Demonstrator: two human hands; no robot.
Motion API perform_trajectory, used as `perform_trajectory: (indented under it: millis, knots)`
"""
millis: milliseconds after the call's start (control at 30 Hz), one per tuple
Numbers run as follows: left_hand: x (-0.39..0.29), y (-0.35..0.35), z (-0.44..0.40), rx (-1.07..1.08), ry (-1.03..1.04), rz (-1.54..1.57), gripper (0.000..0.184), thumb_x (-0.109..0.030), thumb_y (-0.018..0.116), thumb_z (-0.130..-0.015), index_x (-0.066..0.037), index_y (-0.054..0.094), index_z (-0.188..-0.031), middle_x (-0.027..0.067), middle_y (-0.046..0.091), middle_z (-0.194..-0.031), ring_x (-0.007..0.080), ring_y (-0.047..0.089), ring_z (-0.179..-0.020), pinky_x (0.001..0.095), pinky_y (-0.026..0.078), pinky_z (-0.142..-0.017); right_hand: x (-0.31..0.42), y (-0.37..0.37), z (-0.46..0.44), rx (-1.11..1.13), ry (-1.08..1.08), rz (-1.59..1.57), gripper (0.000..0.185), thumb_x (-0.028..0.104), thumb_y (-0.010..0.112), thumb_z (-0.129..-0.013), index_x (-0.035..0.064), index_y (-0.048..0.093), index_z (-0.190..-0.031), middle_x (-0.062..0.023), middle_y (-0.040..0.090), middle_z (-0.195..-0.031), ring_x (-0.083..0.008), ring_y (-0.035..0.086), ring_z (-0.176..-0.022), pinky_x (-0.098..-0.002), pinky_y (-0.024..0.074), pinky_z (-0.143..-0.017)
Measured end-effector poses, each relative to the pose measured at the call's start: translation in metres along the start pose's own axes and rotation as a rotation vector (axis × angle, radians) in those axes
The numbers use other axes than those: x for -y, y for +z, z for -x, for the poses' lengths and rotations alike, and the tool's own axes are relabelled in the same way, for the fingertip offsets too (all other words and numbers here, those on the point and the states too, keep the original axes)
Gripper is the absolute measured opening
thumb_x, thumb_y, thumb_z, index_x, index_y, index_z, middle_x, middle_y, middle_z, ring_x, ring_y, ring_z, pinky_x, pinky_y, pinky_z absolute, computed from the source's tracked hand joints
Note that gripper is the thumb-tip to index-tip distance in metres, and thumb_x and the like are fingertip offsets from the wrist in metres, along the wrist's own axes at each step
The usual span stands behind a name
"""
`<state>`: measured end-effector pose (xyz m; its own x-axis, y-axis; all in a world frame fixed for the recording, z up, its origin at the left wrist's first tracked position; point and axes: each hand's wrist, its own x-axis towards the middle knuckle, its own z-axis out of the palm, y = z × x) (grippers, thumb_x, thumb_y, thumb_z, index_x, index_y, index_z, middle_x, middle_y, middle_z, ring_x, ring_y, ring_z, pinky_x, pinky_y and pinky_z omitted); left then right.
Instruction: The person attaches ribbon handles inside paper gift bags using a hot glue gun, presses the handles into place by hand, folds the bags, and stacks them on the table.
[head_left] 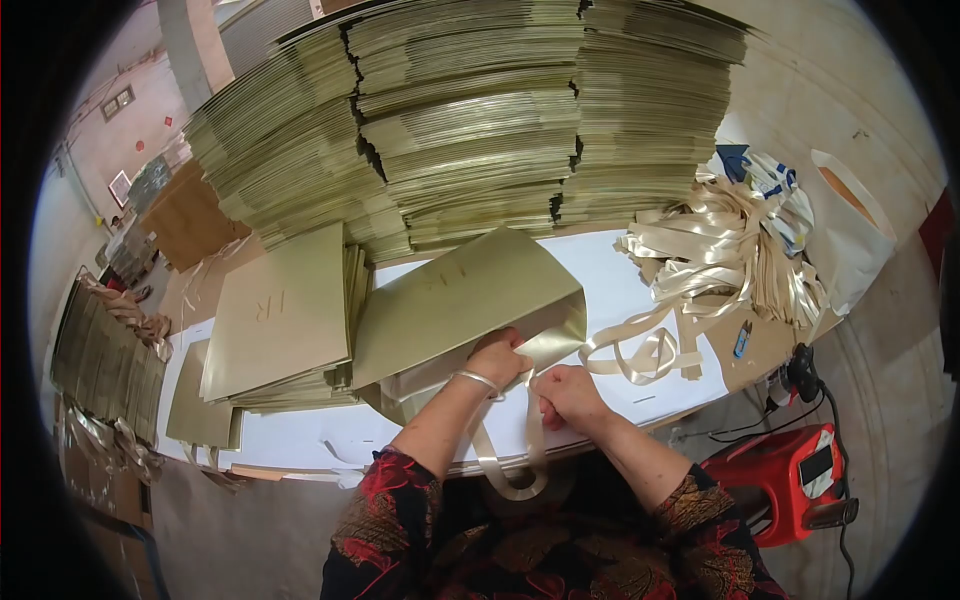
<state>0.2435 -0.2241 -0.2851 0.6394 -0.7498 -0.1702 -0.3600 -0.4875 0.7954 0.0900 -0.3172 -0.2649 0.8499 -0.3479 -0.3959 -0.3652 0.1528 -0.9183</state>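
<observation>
Ribbon of cream satin loops down between two hands at the mouth of a gold paper bag, lying on the white-covered table. The left hand curls there, its hold hidden; the right hand, nearly fisted, pinches ribbon. Keeping the satin untwisted should help.

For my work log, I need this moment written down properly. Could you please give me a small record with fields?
Left grip: at the open edge of the gold bag; fingers partly hidden
Right grip: closed, apparently pinching the ribbon
Ribbon: loop hanging past the table's near edge
Bag: lying on its side
Left of bag: smaller gold pile
Behind: tall stacks
Right: heap of loose ribbons
</observation>
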Motion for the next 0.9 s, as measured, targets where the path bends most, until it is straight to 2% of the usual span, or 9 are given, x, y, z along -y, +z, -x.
perform_trajectory:
  millis: [167, 200, 233, 367, 500, 633, 767, 833, 900]
  knots:
    - [-0.013, 0.001, 0.012, -0.158, 0.088, -0.345, 0.043, -0.031, 0.060, -0.082, -0.001, 0.060, -0.114, 0.0212, 0.066, -0.102, 0.0376, 0.063, -0.091, 0.0429, 0.049, -0.084, -0.027, -0.051, -0.027, -0.403, -0.253, 0.254, 0.027, 0.023, 0.062, -0.087, 0.0043, 0.059, -0.068, -0.0019, 0.051, -0.052, -0.0104, 0.049, -0.044, -0.0293, 0.0417, -0.040]
    - [0.012, 0.013, 0.000, -0.130, -0.096, -0.314, 0.043, -0.035, 0.051, -0.086, -0.002, 0.063, -0.111, 0.0260, 0.065, -0.101, 0.0408, 0.063, -0.094, 0.0465, 0.048, -0.086, -0.025, -0.075, -0.031, -0.405, -0.242, 0.170, 0.023, 0.020, 0.060, -0.087, 0.0048, 0.058, -0.070, -0.0019, 0.051, -0.054, -0.0106, 0.048, -0.042, -0.0287, 0.0398, -0.037]
    - [0.009, 0.008, 0.007, -0.132, -0.101, -0.312, 0.043, -0.035, 0.051, -0.086, -0.002, 0.063, -0.111, 0.0260, 0.065, -0.101, 0.0408, 0.063, -0.094, 0.0465, 0.048, -0.086, -0.020, -0.094, -0.032, -0.457, -0.223, -0.027, 0.016, 0.016, 0.057, -0.087, 0.0057, 0.058, -0.075, -0.0017, 0.051, -0.056, -0.0103, 0.048, -0.042, -0.0270, 0.0380, -0.034]
    - [0.020, -0.026, 0.045, -0.269, 0.002, -0.496, 0.041, -0.036, 0.045, -0.090, -0.002, 0.068, -0.092, 0.0291, 0.065, -0.090, 0.0425, 0.064, -0.087, 0.0505, 0.048, -0.085, 0.003, -0.115, -0.026, -0.537, -0.271, -0.066, 0.010, 0.011, 0.055, -0.087, 0.0027, 0.061, -0.088, -0.0024, 0.055, -0.062, -0.0089, 0.053, -0.049, -0.0247, 0.0415, -0.038]
    - [0.018, -0.056, 0.089, -0.301, -0.083, -0.779, 0.033, -0.032, 0.051, -0.089, -0.003, 0.067, -0.085, 0.0257, 0.066, -0.083, 0.0375, 0.066, -0.082, 0.0484, 0.051, -0.079, -0.001, -0.058, -0.001, -0.465, -0.725, 0.119, 0.011, 0.001, 0.057, -0.084, 0.0010, 0.065, -0.092, 0.0005, 0.057, -0.065, -0.0040, 0.048, -0.057, -0.0210, 0.0411, -0.052]
    - [0.056, -0.056, 0.101, -0.499, 0.100, -1.071, 0.027, -0.029, 0.054, -0.088, -0.003, 0.063, -0.091, 0.0203, 0.068, -0.084, 0.0346, 0.067, -0.077, 0.0457, 0.052, -0.071, 0.005, -0.014, -0.014, -0.196, -1.217, 0.629, 0.014, 0.007, 0.058, -0.083, 0.0035, 0.065, -0.095, -0.0150, 0.065, -0.086, -0.0321, 0.062, -0.075, -0.0389, 0.0522, -0.070]
    - [0.055, -0.061, 0.108, -0.388, 0.061, -0.938, 0.031, -0.029, 0.053, -0.089, 0.000, 0.060, -0.098, 0.0242, 0.066, -0.093, 0.0369, 0.066, -0.079, 0.0476, 0.051, -0.071, 0.006, -0.023, -0.054, -0.104, -1.101, 0.724, 0.019, 0.011, 0.054, -0.088, 0.0018, 0.062, -0.101, -0.0183, 0.064, -0.089, -0.0372, 0.060, -0.087, -0.0447, 0.0489, -0.081]
    - [0.048, -0.065, 0.114, -0.253, -0.114, -0.701, 0.028, -0.026, 0.054, -0.089, -0.001, 0.061, -0.100, 0.0267, 0.063, -0.099, 0.0384, 0.064, -0.084, 0.0494, 0.051, -0.073, 0.000, -0.042, -0.066, -0.137, -0.840, 1.131, 0.024, 0.015, 0.050, -0.091, -0.0007, 0.059, -0.107, -0.0200, 0.063, -0.087, -0.0367, 0.059, -0.089, -0.0458, 0.0464, -0.085]
    - [0.056, -0.059, 0.117, -0.343, -0.042, -0.642, 0.026, -0.025, 0.054, -0.089, -0.003, 0.061, -0.100, 0.0253, 0.064, -0.097, 0.0391, 0.064, -0.084, 0.0497, 0.050, -0.072, -0.002, -0.048, -0.065, -0.173, -0.885, 1.149, 0.028, 0.018, 0.049, -0.092, -0.0021, 0.059, -0.109, -0.0218, 0.063, -0.088, -0.0367, 0.059, -0.089, -0.0460, 0.0461, -0.085]
